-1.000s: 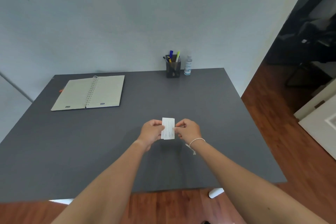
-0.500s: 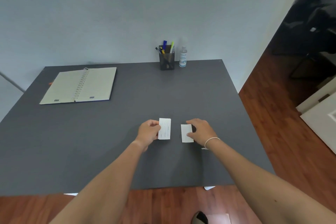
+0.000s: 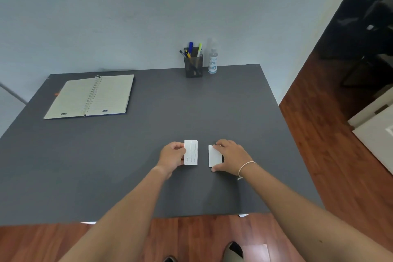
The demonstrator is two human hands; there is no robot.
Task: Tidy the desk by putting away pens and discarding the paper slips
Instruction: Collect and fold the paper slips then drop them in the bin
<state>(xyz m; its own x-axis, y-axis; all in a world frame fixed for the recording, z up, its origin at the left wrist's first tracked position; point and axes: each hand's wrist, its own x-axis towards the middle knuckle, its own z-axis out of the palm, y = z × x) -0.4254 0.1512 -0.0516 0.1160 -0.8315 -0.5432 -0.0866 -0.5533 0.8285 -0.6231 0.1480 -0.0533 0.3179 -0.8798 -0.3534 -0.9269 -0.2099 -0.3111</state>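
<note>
Left grip: left hand (image 3: 172,156) is pinching the printed slip (image 3: 190,152) by its left edge.
Right grip: right hand (image 3: 231,156) is clasping the blank slip (image 3: 214,156) against the desk (image 3: 148,155).
Slip position: both are sitting near the desk's front edge, slightly apart.
Pens: all visible ones are standing in the pen holder (image 3: 193,67).
Remaining: slips are awaiting disposal; no bin is showing.
</note>
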